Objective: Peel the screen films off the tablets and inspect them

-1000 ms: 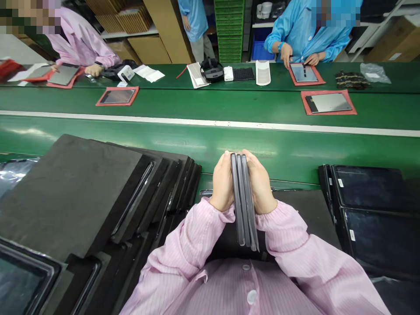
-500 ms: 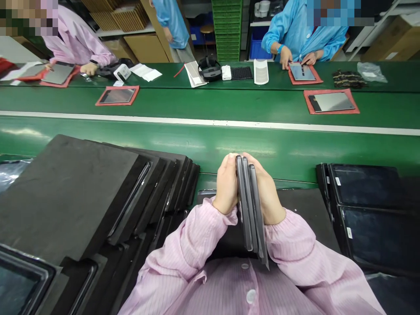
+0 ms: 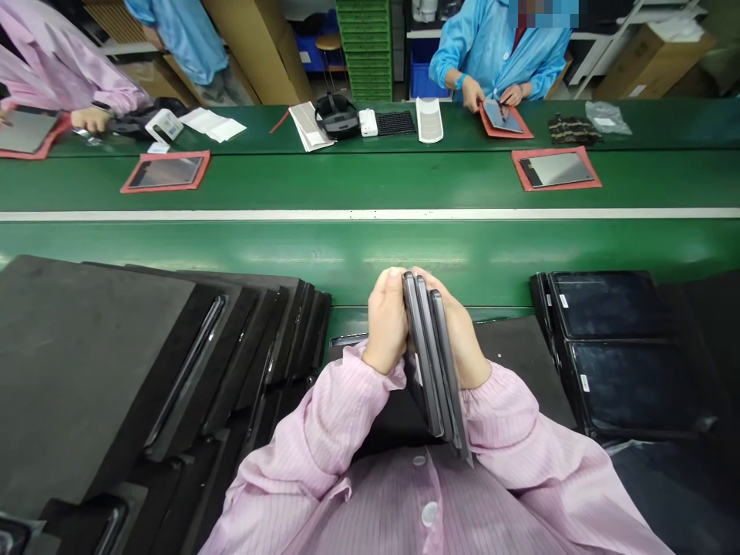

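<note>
Upright on edge in front of my chest, a stack of a few slim tablets (image 3: 426,351) is pressed between my two palms. My left hand (image 3: 386,322) is closed against the stack's left face, and my right hand (image 3: 459,335) against its right face. Their fingertips come close together at the far top end. A small pale label shows on the left tablet's side. A thin grey sheet or cover hangs slightly past the stack's near lower right end. Below and behind my hands lies a black foam sheet (image 3: 512,358).
Piled black foam trays (image 3: 104,362) with tablets in their slots stand at left. More tablets (image 3: 630,381) lie in black foam at right. Beyond runs a green conveyor (image 3: 347,254) with screens on pink pads (image 3: 558,168). Across it, people in pink and blue smocks (image 3: 502,54) work.
My view has turned a little to the right, so the surroundings shift left. Both hands keep their hold on the tablets. The blue-smocked co-worker's screen is tilted more.
</note>
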